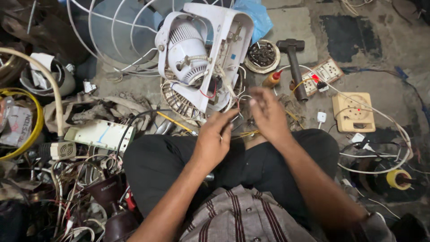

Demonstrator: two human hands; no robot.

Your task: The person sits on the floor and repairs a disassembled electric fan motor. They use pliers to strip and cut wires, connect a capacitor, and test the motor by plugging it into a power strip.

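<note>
Wires (236, 117) trailing from the white fan motor housing (197, 54) sit pinched in the left hand (214, 140), right hand (268, 114) open just beside.

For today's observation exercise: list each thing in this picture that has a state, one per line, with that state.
Fan body: opened, wires exposed.
Fan guard: detached, lying flat.
Beige socket box: red light on.
Hammer: lying unused.
Left hand: pinching thin wires.
Right hand: open, blurred.

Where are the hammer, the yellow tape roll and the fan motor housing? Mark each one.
hammer (296, 67): head view, on its dark handle.
yellow tape roll (396, 178): head view, on its yellow side.
fan motor housing (188, 51): head view, on the white ribbed dome.
</note>
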